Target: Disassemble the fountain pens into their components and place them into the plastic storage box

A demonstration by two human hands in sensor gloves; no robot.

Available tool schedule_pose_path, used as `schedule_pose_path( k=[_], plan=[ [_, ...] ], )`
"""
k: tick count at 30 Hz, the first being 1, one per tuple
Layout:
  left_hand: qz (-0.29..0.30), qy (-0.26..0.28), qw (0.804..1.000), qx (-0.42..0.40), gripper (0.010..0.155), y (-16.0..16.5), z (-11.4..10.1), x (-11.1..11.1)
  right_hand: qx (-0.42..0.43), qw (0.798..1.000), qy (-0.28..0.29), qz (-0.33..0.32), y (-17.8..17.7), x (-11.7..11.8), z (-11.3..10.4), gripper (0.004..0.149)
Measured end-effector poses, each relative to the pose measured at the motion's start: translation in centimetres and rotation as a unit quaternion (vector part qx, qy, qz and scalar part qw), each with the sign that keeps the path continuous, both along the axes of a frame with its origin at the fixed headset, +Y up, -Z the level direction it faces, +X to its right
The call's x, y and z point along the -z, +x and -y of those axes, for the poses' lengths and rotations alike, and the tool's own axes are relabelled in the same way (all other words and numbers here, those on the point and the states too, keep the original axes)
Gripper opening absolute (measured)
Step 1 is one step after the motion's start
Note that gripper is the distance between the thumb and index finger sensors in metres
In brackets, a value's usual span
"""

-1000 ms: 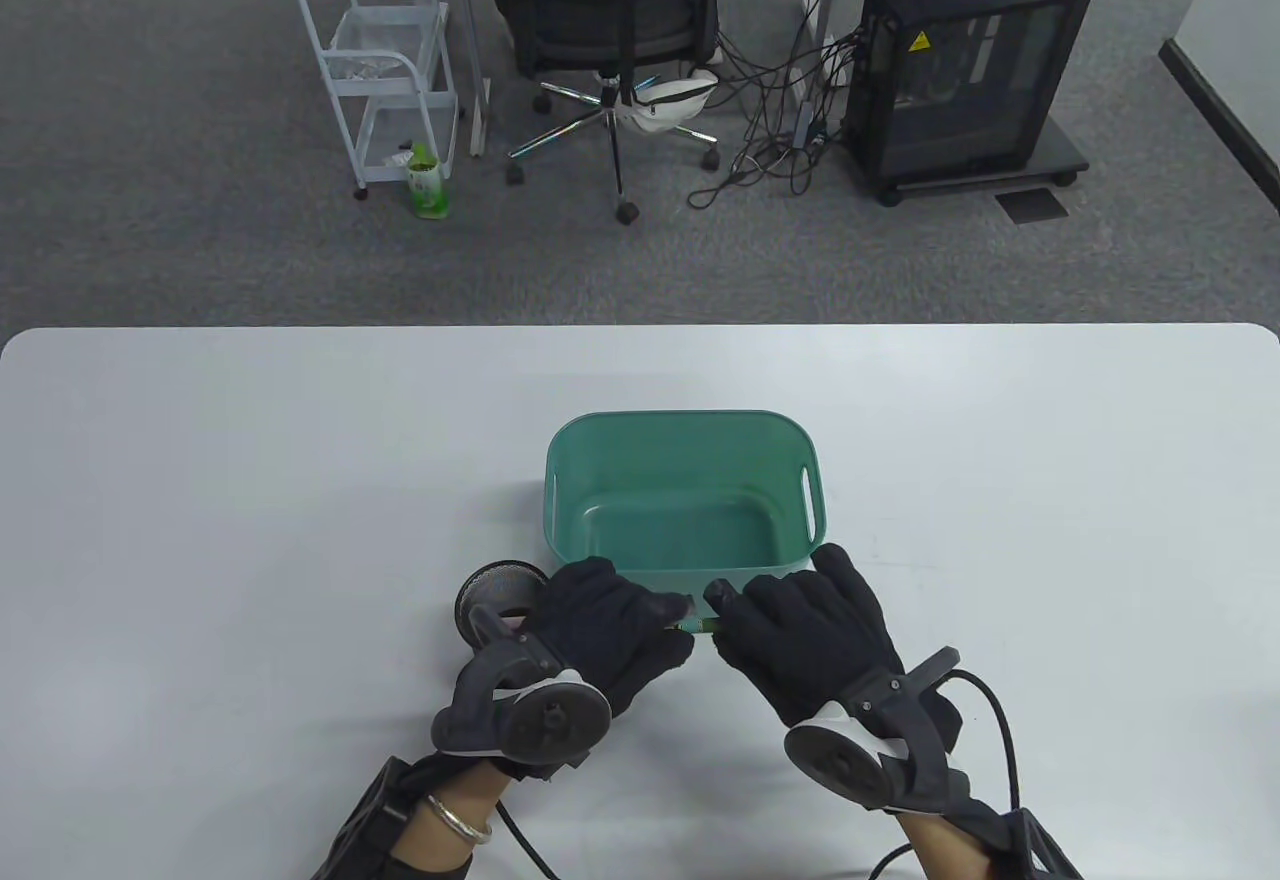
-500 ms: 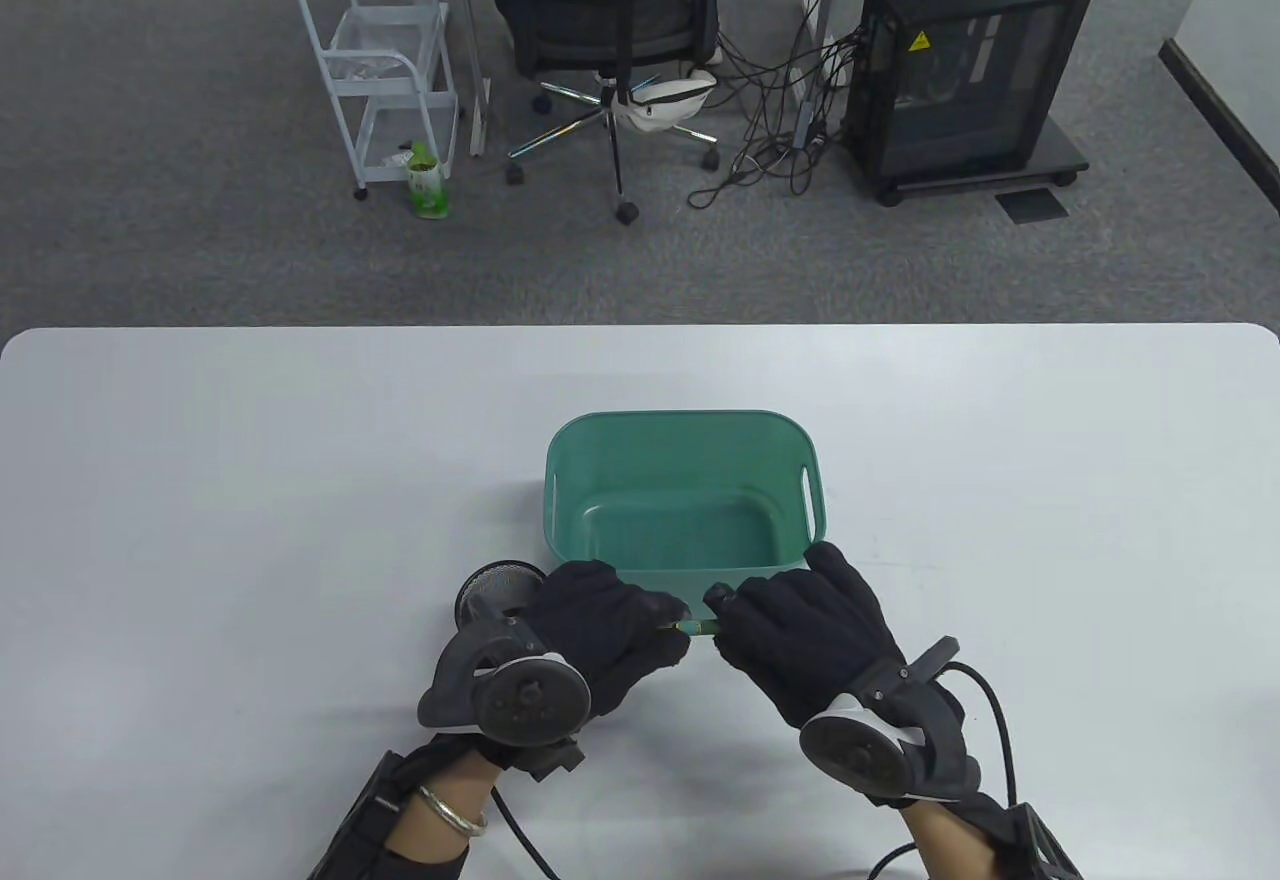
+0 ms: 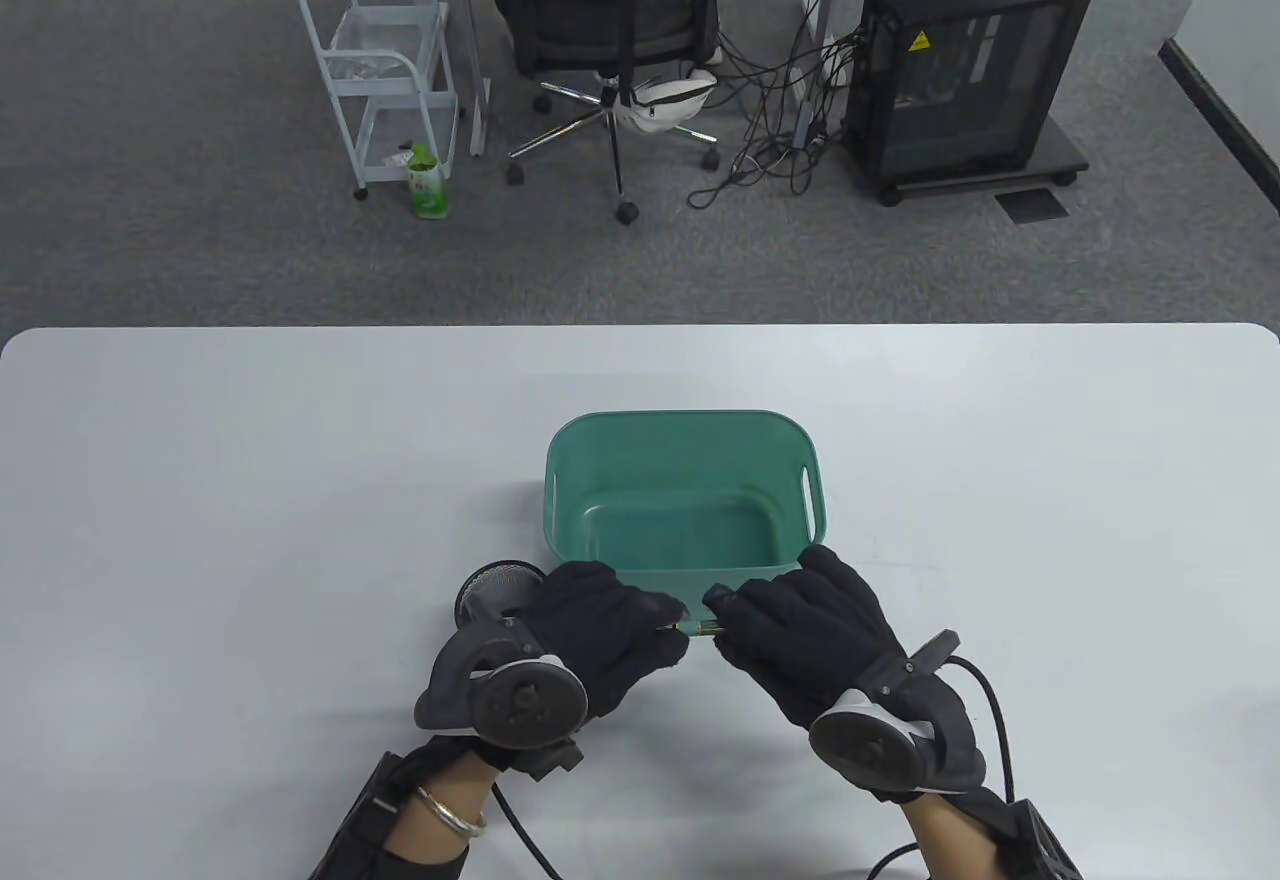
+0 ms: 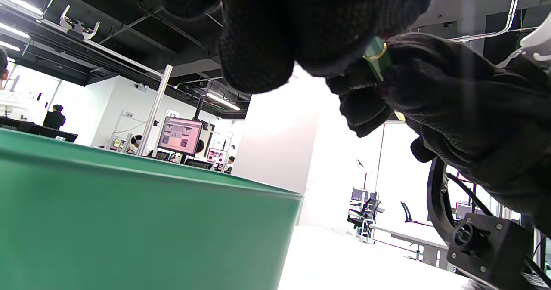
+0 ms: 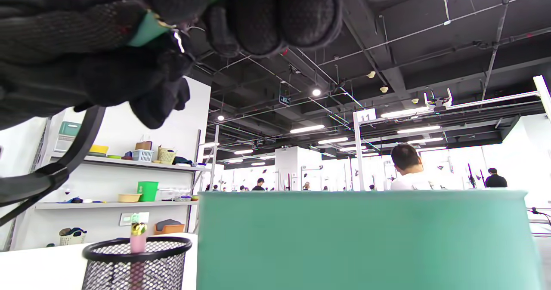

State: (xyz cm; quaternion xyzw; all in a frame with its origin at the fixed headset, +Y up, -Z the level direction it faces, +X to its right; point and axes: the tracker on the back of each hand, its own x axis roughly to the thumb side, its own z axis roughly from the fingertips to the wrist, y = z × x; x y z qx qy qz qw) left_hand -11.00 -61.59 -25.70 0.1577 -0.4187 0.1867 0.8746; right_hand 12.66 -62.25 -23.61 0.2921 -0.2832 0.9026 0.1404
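Observation:
A green fountain pen [image 3: 697, 628] with a gold ring is held level between both hands, just in front of the green plastic storage box [image 3: 685, 430]. My left hand [image 3: 610, 632] grips its left end and my right hand [image 3: 790, 625] grips its right end; only a short green piece shows between the gloves. In the left wrist view the green pen [image 4: 378, 57] and its gold band show between the dark fingers. The right wrist view shows the green pen [image 5: 146, 29] in the curled fingers above the box wall [image 5: 366, 238]. The box looks empty.
A black mesh pen holder [image 3: 492, 592] stands left of the box, behind my left hand; the right wrist view shows the pen holder [image 5: 133, 260] with a pink pen [image 5: 137, 238] in it. Beyond the table's far edge are an office chair, a cart and a computer tower.
Both wrists have shifted slightly, the left tracker moving left and the right tracker moving right and down. The pen stays gripped between both hands in the same spot.

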Motion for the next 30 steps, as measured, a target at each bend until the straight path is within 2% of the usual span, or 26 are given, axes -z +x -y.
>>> schedule_pose_path(
  k=[14, 15, 17, 19, 22, 25, 30],
  plan=[
    [0.010, -0.002, 1.000, -0.011, 0.047, -0.2, -0.3, -0.1, 0.006, 1.000, 0.007, -0.008, 0.2, -0.1, -0.2, 0.043],
    [-0.039, 0.008, 0.999, -0.017, 0.047, -1.2, -0.5, 0.0, 0.008, 0.999, 0.020, 0.025, 0.9, 0.1, -0.3, 0.043],
    [-0.072, 0.004, 0.996, -0.043, 0.047, -4.2, -1.2, 0.5, 0.000, 0.996, 0.045, 0.079, 3.8, 0.3, -1.1, 0.043],
    [-0.089, 0.002, 0.991, -0.099, 0.047, -6.2, -2.0, 0.7, 0.063, 0.995, 0.023, 0.071, 5.1, 0.1, -2.1, 0.043],
    [-0.093, 0.006, 0.989, -0.116, 0.047, -6.6, -2.3, 0.6, 0.048, 0.993, 0.043, 0.095, 5.4, 0.3, -2.4, 0.043],
    [-0.106, 0.019, 0.990, -0.096, 0.047, -6.1, -2.2, 0.5, 0.050, 0.995, 0.026, 0.086, 5.3, 0.7, -1.9, 0.043],
    [-0.101, 0.015, 0.990, -0.098, 0.047, -5.9, -2.2, 0.5, 0.045, 0.994, 0.031, 0.091, 5.1, 0.5, -2.0, 0.043]
  ],
)
